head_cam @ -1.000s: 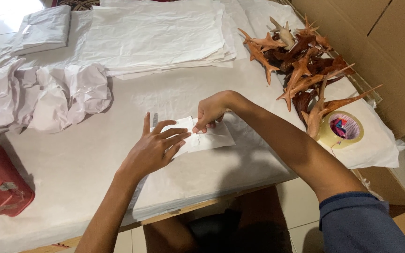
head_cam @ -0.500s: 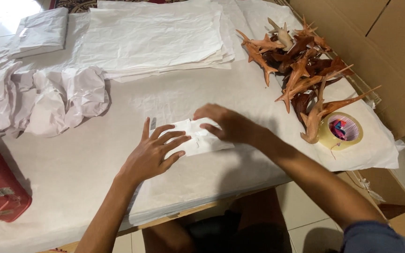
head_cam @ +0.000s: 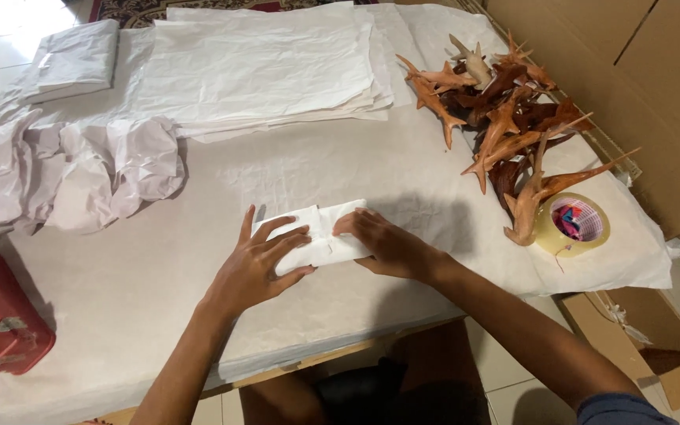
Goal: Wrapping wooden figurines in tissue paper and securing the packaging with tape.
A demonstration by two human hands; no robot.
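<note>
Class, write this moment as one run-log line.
left hand flat on white paper bundle | right hand pressing its right end | wooden carvings, tape roll at right

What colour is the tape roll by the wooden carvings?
The tape roll is pale yellowish tan, seen in the head view.

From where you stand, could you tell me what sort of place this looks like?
Probably a small craft packing station. A stack of flat white wrapping paper sheets lies beside a pile of carved reddish-brown wooden figures and a roll of clear packing tape, while both hands press a small white paper-wrapped bundle.
</note>
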